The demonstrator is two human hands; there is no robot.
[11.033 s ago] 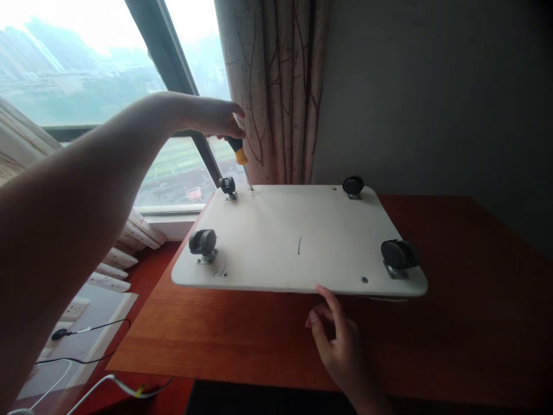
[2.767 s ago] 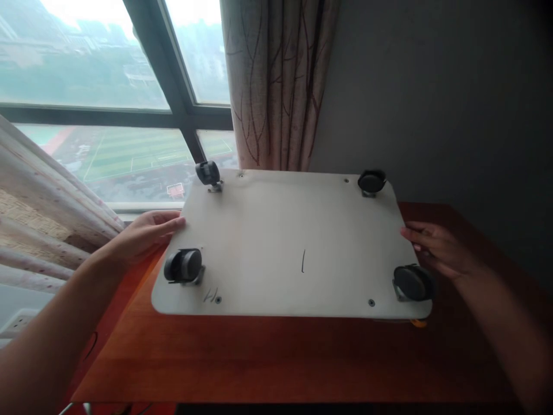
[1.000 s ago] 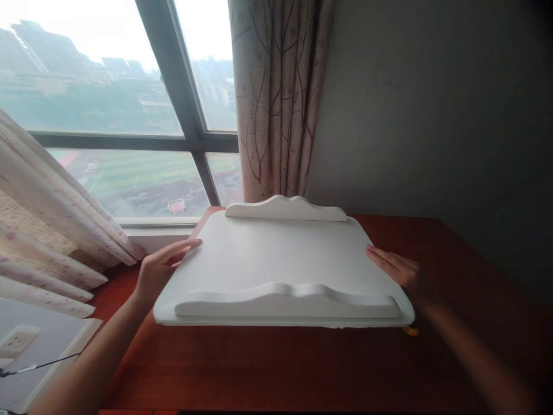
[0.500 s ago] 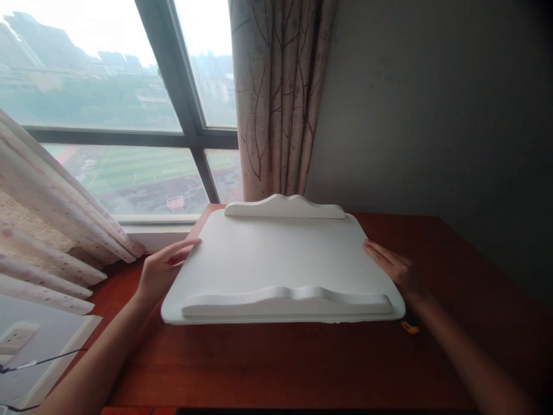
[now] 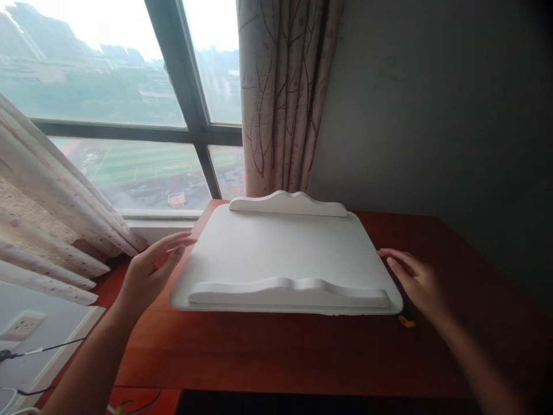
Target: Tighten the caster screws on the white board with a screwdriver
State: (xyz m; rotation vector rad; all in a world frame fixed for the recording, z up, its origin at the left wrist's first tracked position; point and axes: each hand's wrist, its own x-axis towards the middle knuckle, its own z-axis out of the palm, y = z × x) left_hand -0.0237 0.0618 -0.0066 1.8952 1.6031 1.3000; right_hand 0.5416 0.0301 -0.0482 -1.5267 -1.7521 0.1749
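Observation:
A white board with rounded corners [image 5: 285, 248] stands on the reddish-brown desk [image 5: 276, 351], probably a small lap table, though its underside is hidden. Wavy white ledges run along its back edge [image 5: 288, 204] and its front edge [image 5: 289, 292]. My left hand [image 5: 151, 268] is beside the board's left edge, fingers stretched out and holding nothing. On the other side my right hand [image 5: 417, 282] is open, its fingertips close to the right edge; whether they touch it I cannot tell.
A small yellow-and-black object [image 5: 406, 321] lies on the desk by the board's front right corner. Curtains [image 5: 285, 104] hang at the window behind. At left are a wall socket [image 5: 23, 325] and dark cables [image 5: 52, 346].
Both hands have come away from the board's sides, moving outward, and the fingers have loosened. The board appears slightly higher in the picture as the view has shifted.

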